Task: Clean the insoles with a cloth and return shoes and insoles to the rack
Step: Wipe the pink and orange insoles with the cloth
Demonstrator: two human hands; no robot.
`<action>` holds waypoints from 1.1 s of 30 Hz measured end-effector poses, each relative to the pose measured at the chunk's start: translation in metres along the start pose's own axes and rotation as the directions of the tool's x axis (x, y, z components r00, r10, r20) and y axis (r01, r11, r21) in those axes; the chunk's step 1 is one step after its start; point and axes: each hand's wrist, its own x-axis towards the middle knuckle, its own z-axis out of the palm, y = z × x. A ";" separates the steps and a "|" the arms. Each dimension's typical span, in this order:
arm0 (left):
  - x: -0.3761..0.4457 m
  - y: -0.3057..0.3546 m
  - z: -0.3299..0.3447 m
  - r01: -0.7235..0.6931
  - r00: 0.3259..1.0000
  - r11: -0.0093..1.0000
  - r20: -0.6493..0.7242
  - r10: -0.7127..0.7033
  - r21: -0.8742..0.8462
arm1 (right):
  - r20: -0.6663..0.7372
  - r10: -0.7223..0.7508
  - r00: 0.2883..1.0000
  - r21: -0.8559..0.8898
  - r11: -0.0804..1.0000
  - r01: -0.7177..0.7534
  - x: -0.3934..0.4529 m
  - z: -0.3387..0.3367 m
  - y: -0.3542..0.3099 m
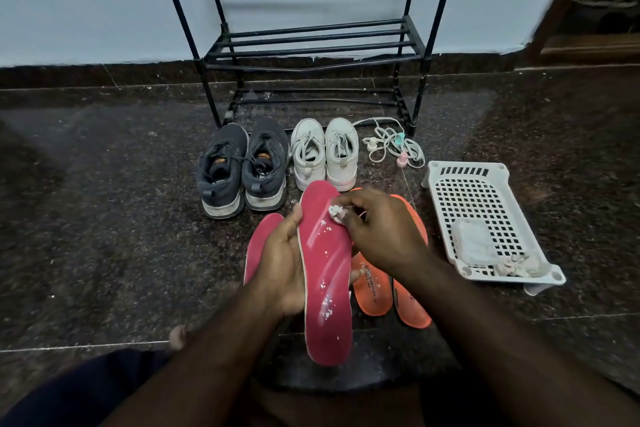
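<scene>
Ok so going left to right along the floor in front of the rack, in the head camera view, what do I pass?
dark grey pair of shoes → white pair of shoes → tangled white cord → white plastic basket. The insoles and hands sit nearer the camera, so they are left out.

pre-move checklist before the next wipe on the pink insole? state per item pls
1. Left hand has a grip on the pink insole: ok.
2. Right hand pinches the white wad against the insole's upper end: ok.
3. Insole surface clean: not ok, white flecks scattered along it.
4. Second pink insole and orange insoles on the floor within reach: ok.
5. Rack shelves free for the dark shoes and white shoes: ok.
6. Spare cloth in the white basket: cannot tell.
</scene>
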 end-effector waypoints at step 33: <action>0.031 -0.008 0.004 0.044 0.996 0.997 -0.071 -0.048 -0.061 | 0.010 0.018 1.000 -0.251 0.968 -0.015 0.002 0.016 -0.011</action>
